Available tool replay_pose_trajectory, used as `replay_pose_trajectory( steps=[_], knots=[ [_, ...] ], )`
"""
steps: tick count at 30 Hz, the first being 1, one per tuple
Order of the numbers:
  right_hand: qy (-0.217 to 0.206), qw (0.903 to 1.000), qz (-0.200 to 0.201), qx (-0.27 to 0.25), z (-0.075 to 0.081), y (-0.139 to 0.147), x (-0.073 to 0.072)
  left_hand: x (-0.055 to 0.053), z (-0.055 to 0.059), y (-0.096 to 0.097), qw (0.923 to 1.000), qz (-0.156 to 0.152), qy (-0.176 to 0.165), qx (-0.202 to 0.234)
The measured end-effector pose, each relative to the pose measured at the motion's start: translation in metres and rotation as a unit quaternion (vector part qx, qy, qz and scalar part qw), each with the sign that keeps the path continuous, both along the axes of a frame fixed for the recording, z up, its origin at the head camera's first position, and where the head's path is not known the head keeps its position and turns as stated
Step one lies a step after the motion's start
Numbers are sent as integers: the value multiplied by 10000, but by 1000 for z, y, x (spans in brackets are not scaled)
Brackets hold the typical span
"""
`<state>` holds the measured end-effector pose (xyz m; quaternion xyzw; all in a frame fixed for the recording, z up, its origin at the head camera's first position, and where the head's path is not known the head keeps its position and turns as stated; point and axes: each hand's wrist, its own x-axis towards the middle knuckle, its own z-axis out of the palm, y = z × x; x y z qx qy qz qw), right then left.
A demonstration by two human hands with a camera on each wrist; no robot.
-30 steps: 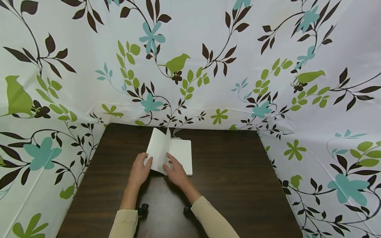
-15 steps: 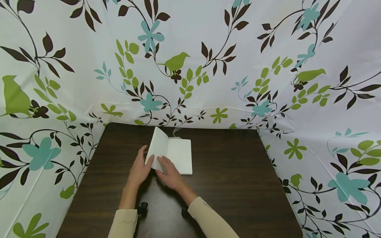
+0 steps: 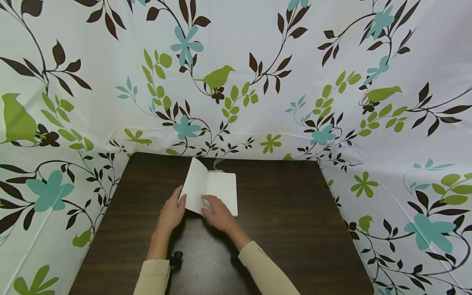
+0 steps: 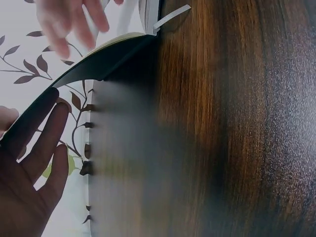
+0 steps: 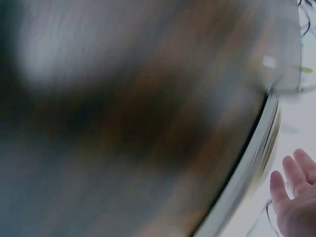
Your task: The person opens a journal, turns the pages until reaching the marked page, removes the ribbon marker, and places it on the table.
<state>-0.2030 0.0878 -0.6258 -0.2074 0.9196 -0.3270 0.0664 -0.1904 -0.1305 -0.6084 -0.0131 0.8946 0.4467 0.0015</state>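
A notebook with blank white pages and a dark cover lies open on the table, its left side raised at a tilt. My left hand grips that raised side at its outer edge, thumb on the page and fingers behind the cover. Over the lower middle of the pages is my right hand; its fingers look extended in the right wrist view, and nothing shows gripped in them. Whether its fingertips touch the paper is hard to tell. A pale ribbon bookmark sticks out at the spine.
The notebook rests toward the back of a dark wood-grain table. A white curtain printed with leaves, flowers and birds hangs behind and along both sides. Something thin and clear lies just beyond the notebook's top edge.
My right hand first slid left across the raised page toward my left hand, then came back right to the middle. My left hand's fingers, spread half a second ago, have closed in on the cover's edge.
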Motion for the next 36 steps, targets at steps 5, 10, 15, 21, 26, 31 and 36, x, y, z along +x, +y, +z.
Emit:
replay_pose_trajectory(
  steps=[5,10,15,21,26,31,36],
  knots=[
    [588,9836,47,1703,-3,22,-11,0,1,-1,10000,-15,-24,-23],
    [437,9777,64,2051,-3,39,-14,-1,0,-3,10000,-65,-6,-2],
    [335,9780,111,2056,0,46,-12,-1,-2,-4,9999,-68,74,49],
    [395,9771,184,2081,-3,49,-13,-2,-1,-2,9999,-68,37,145],
    [263,9779,252,2060,-6,51,-16,-3,0,-2,9998,-20,43,178],
    [41,9832,312,1799,-1,53,-17,-3,1,-2,9998,-36,10,202],
    [526,9767,572,2000,2,53,-16,-2,0,-3,9997,-54,-32,229]
  ],
)
